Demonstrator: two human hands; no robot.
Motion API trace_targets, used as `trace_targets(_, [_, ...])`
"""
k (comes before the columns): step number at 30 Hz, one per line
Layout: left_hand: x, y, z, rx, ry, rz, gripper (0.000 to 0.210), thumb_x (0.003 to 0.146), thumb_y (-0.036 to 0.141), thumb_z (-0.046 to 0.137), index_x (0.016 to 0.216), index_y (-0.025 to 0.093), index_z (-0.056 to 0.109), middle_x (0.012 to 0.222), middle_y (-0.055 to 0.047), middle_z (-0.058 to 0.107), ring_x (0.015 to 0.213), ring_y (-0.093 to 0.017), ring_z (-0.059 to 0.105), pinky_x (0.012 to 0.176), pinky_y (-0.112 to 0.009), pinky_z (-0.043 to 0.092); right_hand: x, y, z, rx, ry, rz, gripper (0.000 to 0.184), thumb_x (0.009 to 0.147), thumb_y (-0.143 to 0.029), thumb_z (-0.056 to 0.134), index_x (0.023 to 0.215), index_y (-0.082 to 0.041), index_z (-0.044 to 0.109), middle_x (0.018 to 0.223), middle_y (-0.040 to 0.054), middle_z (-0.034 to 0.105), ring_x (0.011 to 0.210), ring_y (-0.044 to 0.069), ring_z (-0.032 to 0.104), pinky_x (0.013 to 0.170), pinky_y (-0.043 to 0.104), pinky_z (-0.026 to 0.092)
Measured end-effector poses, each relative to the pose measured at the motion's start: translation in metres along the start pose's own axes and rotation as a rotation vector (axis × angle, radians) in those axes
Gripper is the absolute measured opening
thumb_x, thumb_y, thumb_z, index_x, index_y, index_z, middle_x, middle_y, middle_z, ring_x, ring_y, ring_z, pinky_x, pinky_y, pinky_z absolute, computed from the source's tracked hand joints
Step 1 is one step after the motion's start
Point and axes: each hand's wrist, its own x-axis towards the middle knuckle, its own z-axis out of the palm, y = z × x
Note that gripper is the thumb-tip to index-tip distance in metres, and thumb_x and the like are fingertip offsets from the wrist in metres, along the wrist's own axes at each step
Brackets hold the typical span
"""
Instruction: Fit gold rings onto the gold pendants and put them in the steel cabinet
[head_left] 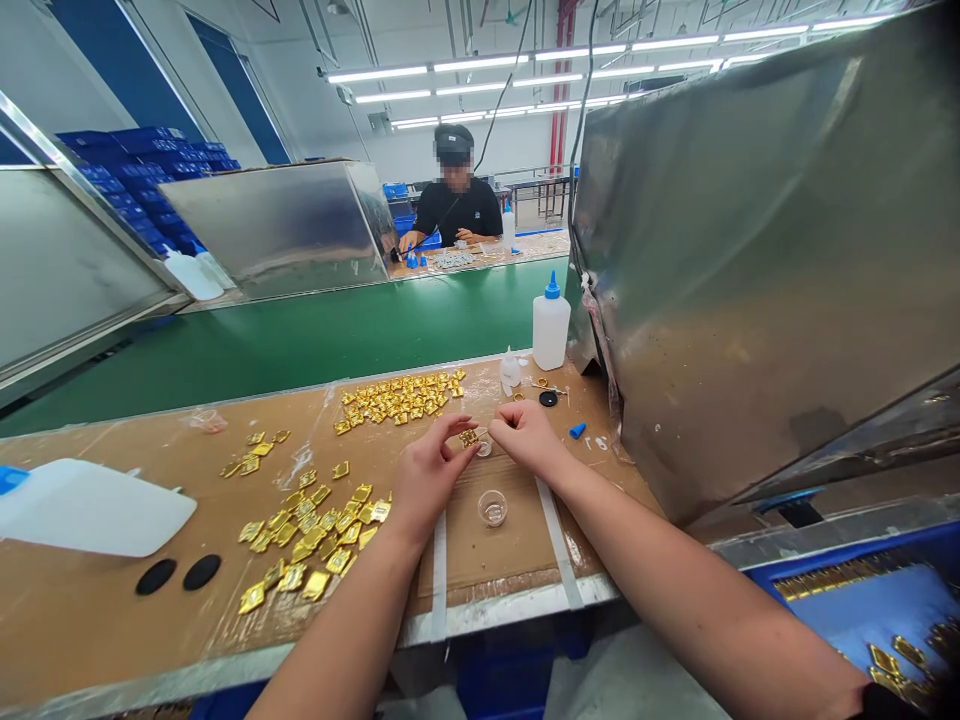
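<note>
Between the thumb and fingers of my left hand (431,470) is a small gold metal piece (469,437) with an open pattern. My right hand (529,437) is closed in a pinch beside it. A thin pale stick (483,432) shows at its fingertips, pointing toward the gold piece; most of it is hidden. Just below my fingers lies a small clear cup (484,450), partly covered. Nearer to me stands a round clear dish (493,509). Loose gold pieces (330,530) lie in a heap left of my left forearm, and another spread of gold pieces (401,398) lies behind it.
A white bottle with a blue tip (551,330), a small dropper bottle (510,371), a black disc (548,398) and a blue cap (577,431) stand or lie at the right. A large white bottle (97,507) lies at left. A metal panel (765,250) walls the right. A co-worker (457,205) sits opposite.
</note>
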Motion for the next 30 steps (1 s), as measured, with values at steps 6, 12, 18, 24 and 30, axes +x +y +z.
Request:
trace_targets(6, [0.0, 0.0003, 0.0001, -0.003, -0.005, -0.016, 0.034, 0.087, 0.029, 0.075, 0.119, 0.031, 0.063, 0.117, 0.0, 0.078, 0.06, -0.014, 0.063, 0.069, -0.03, 0.053, 0.0003, -0.0016, 0.0001, 0.012, -0.012, -0.003, 0.029, 0.071, -0.029, 0.05, 0.052, -0.023, 0.028, 0.056, -0.0056, 0.022, 0.055, 0.009, 0.024, 0.054, 0.027, 0.015])
trace_targets(12, [-0.0008, -0.0014, 0.0006, 0.01, 0.007, -0.005, 0.034, 0.088, 0.03, 0.075, 0.12, 0.031, 0.063, 0.116, 0.0, 0.078, 0.061, -0.014, 0.064, 0.069, -0.03, 0.053, 0.0004, -0.0032, -0.0002, -0.002, -0.009, 0.0, 0.031, 0.07, -0.031, 0.05, 0.052, -0.023, 0.027, 0.056, -0.0056, 0.021, 0.056, 0.009, 0.023, 0.054, 0.027, 0.015])
trace_targets(18, [-0.0007, -0.0005, 0.0003, 0.012, 0.006, -0.002, 0.033, 0.089, 0.031, 0.074, 0.119, 0.031, 0.063, 0.117, 0.0, 0.078, 0.059, -0.014, 0.062, 0.068, -0.03, 0.053, -0.0006, -0.0026, 0.0002, 0.004, 0.008, -0.013, 0.031, 0.071, -0.031, 0.05, 0.052, -0.022, 0.028, 0.056, -0.0055, 0.023, 0.056, 0.009, 0.025, 0.054, 0.026, 0.016])
trace_targets(24, [-0.0008, 0.0, 0.0003, 0.022, 0.002, 0.008, 0.034, 0.089, 0.031, 0.074, 0.12, 0.031, 0.063, 0.118, -0.001, 0.077, 0.061, -0.015, 0.064, 0.069, -0.031, 0.053, 0.0, -0.0024, 0.0006, 0.02, 0.02, -0.021, 0.029, 0.071, -0.032, 0.05, 0.052, -0.022, 0.031, 0.056, -0.0055, 0.025, 0.057, 0.01, 0.026, 0.055, 0.026, 0.018])
trace_targets(30, [-0.0006, -0.0009, 0.0004, 0.018, 0.002, 0.016, 0.033, 0.089, 0.03, 0.073, 0.12, 0.031, 0.063, 0.118, -0.002, 0.077, 0.061, -0.015, 0.064, 0.069, -0.031, 0.053, -0.0001, -0.0027, 0.0011, 0.018, 0.008, -0.03, 0.028, 0.072, -0.032, 0.051, 0.052, -0.022, 0.034, 0.056, -0.0054, 0.027, 0.057, 0.01, 0.028, 0.055, 0.026, 0.02])
